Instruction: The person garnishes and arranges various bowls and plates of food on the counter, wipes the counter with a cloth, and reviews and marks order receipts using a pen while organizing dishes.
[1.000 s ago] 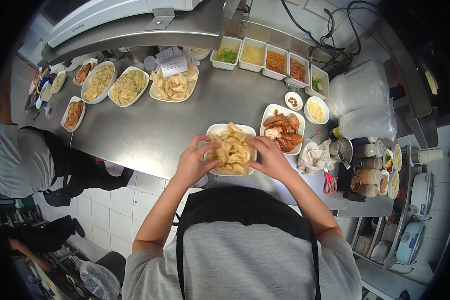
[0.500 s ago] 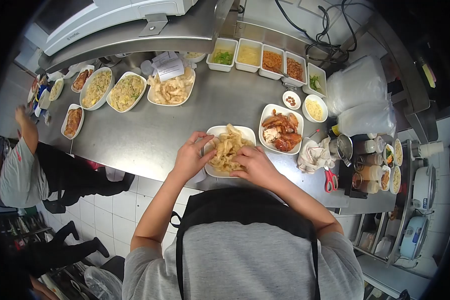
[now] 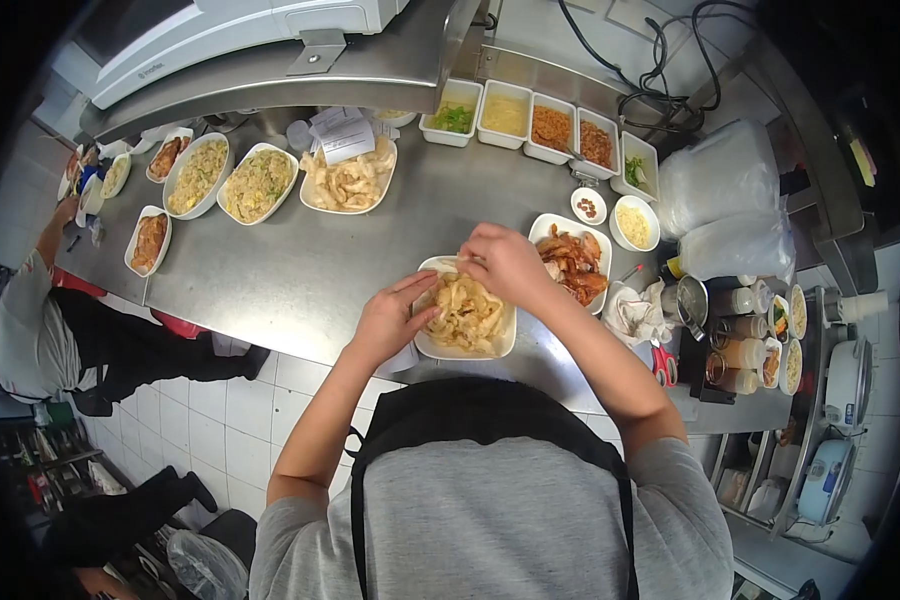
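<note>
A white square dish (image 3: 506, 342) stands near the counter's front edge, filled with pale yellow crispy pieces (image 3: 470, 318). My left hand (image 3: 388, 318) is at the dish's left side, thumb and fingers apart, fingertips by the pieces, nothing held between them. Over the dish's far right corner is my right hand (image 3: 498, 262), its fingers bent together at the far edge of the pieces; what they hold, if anything, is hidden. Just right of that hand, partly behind my forearm, sits a dish of glazed brown meat (image 3: 575, 262).
Along the back stand tubs of toppings (image 3: 552, 128). Fried rice dishes (image 3: 198, 175) and a plate of pale pieces (image 3: 348, 185) are at the left. Sauce bottles (image 3: 738, 352), red scissors (image 3: 664, 366) and a cloth (image 3: 635, 315) lie right. A co-worker (image 3: 40, 340) stands far left.
My right hand has moved from the dish's near right side to its far edge. My left hand stays at the left side. The co-worker's arm has shifted.
</note>
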The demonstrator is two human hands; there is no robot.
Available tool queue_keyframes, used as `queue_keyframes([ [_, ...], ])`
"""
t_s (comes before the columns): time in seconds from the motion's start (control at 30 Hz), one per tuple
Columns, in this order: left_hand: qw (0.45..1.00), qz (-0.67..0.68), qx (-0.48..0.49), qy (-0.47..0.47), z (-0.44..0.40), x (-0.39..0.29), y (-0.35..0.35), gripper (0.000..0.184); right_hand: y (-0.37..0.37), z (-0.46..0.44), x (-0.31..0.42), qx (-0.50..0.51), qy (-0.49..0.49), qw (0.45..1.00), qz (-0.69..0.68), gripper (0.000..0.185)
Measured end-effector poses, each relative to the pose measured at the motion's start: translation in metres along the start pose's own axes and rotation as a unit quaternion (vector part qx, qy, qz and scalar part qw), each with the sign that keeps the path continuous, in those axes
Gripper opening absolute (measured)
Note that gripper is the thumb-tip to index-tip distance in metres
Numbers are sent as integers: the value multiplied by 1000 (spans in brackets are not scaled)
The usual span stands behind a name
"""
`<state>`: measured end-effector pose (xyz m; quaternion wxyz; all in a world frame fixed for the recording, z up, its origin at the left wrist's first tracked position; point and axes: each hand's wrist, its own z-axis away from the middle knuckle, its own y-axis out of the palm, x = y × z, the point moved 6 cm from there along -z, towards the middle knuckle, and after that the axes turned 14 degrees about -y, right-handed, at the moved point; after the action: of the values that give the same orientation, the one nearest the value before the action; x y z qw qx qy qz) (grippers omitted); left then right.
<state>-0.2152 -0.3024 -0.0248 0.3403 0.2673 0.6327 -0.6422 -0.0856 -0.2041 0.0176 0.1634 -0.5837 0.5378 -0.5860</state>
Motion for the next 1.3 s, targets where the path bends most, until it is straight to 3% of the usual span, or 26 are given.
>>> queue_keyframes([
  [0.07,1000,-2,-13,4,0,6,1,37,-2,18,22,-33,-39,999,19,13],
  [0.13,1000,-4,-26,10,-1,7,1,36,3,40,50,-68,-145,984,79,11],
  [0.23,999,4,-30,26,-3,3,3,35,28,59,58,-54,-163,982,84,12],
  [0.37,998,32,-33,34,-1,-5,-5,34,13,54,54,-132,-143,980,48,13],
  [0.47,998,48,-31,36,2,-11,-10,34,22,49,27,-133,-91,987,-4,9],
  [0.7,997,40,2,67,2,-18,-1,37,27,44,25,-65,-88,991,-76,10],
  [0.83,997,34,37,50,-3,-23,5,41,-5,52,42,-92,-81,986,-113,11],
  [0.9,997,32,40,51,-4,-21,5,42,-7,69,57,7,-115,993,-14,11],
  [1.0,997,21,20,73,-4,-18,7,43,19,90,39,54,-106,993,2,8],
  [1.2,996,39,22,73,-6,-21,5,39,28,90,37,16,-153,985,79,7],
  [1.27,997,37,-8,73,2,-25,-4,38,4,99,42,-59,-94,994,-20,10],
  [1.3,996,34,-39,70,7,-26,-12,36,-16,104,46,-115,-76,990,13,10],
])
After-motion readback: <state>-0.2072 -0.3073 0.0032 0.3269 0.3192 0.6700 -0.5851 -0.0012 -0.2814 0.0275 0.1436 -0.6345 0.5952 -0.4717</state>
